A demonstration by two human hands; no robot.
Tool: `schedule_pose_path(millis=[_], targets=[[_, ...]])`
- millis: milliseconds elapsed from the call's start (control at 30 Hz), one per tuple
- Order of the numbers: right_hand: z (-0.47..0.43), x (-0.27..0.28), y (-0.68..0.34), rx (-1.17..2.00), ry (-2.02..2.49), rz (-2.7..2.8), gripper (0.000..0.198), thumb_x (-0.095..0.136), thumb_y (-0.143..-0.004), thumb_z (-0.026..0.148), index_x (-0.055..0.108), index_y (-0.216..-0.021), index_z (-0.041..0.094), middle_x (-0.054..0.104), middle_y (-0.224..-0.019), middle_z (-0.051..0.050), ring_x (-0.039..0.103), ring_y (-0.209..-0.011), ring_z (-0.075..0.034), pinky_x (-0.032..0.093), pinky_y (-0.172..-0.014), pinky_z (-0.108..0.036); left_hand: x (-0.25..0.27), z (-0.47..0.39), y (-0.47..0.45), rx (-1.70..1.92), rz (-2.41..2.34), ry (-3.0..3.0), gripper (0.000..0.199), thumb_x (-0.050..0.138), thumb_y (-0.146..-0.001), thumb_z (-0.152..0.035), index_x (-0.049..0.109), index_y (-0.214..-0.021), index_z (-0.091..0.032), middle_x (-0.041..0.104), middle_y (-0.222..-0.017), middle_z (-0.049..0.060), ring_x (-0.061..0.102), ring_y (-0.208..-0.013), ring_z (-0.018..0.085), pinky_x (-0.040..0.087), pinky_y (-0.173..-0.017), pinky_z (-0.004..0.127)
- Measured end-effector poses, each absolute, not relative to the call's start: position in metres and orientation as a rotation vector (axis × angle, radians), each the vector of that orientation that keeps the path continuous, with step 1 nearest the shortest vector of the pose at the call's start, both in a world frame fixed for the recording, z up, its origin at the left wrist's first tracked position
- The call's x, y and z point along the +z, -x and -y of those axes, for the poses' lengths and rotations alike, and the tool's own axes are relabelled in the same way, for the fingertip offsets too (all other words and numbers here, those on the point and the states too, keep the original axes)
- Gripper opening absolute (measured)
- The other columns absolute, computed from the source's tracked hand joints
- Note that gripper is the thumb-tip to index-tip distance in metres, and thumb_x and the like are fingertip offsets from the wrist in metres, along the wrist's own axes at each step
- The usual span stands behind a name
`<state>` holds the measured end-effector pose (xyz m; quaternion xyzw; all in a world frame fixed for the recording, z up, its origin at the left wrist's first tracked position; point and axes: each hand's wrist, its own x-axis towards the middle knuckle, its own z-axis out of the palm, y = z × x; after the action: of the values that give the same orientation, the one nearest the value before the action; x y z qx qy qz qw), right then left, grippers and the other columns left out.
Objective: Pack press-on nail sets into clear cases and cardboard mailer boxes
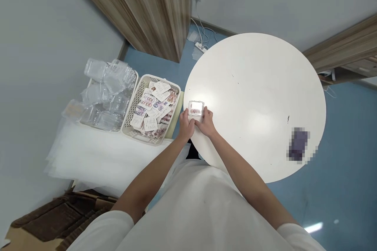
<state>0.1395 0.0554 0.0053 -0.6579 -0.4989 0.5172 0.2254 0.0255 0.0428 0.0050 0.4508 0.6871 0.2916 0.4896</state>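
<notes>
White shirt (203, 204) nearest. Left hand (185, 126) and right hand (207, 124) pinch clear case (196, 108) between them, near edge of worktop (259, 82). Risk: slack grip could drop case over edge; hard squeeze could pop it open.

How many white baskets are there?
2. The left basket holds clear plastic containers; the right basket, beside it, holds printed cards. Both are off to the left of the person's left hand. Others could be hidden.
</notes>
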Motion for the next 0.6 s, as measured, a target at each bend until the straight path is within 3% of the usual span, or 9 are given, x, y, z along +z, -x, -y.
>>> schedule_pose_path(millis=[167, 300, 433, 600], targets=[[-0.048, 0.005, -0.151, 1.47, 1.779, 1.404, 0.091, 0.059, -0.063, 0.033, 0.005, -0.135, 0.024, 0.023, -0.122, -0.009, 0.038, -0.105, -0.021, 0.039, -0.089, -0.038, 0.003, -0.026, -0.027, 0.819, -1.737, -1.071, 0.057, 0.041, -0.078, -0.021, 0.022, -0.132, -0.022, 0.026, -0.131, 0.01, 0.033, -0.119, 0.022, 0.032, -0.095, 0.037], [-0.026, 0.012, -0.17, 1.482, 1.756, 1.448, 0.087, 0.059, -0.063, 0.035, 0.012, -0.135, 0.024, 0.024, -0.125, -0.009, 0.041, -0.101, -0.022, 0.04, -0.088, -0.037, 0.008, 0.018, -0.025, 0.875, -1.84, -1.075, 0.054, 0.045, -0.076, -0.023, 0.03, -0.128, -0.02, 0.03, -0.128, 0.011, 0.031, -0.12, 0.024, 0.032, -0.095, 0.038], [0.019, 0.016, -0.19, 1.419, 1.702, 1.55, 0.073, 0.054, -0.069, 0.035, 0.021, -0.133, 0.021, 0.033, -0.12, -0.01, 0.048, -0.082, -0.017, 0.041, -0.084, -0.037, 0.013, 0.086, -0.025, 0.872, -1.977, -1.051, 0.05, 0.048, -0.074, -0.025, 0.036, -0.122, -0.021, 0.034, -0.125, 0.011, 0.031, -0.119, 0.025, 0.034, -0.092, 0.039], [0.068, 0.015, -0.185, 1.465, 1.481, 1.798, 0.052, 0.044, -0.077, 0.03, 0.032, -0.127, 0.021, 0.043, -0.113, -0.009, 0.049, -0.071, -0.014, 0.046, -0.07, -0.033, 0.018, 0.148, -0.015, 0.672, -2.202, -0.959, 0.049, 0.047, -0.075, -0.029, 0.036, -0.122, -0.018, 0.031, -0.128, 0.012, 0.027, -0.122, 0.027, 0.03, -0.096, 0.043]])
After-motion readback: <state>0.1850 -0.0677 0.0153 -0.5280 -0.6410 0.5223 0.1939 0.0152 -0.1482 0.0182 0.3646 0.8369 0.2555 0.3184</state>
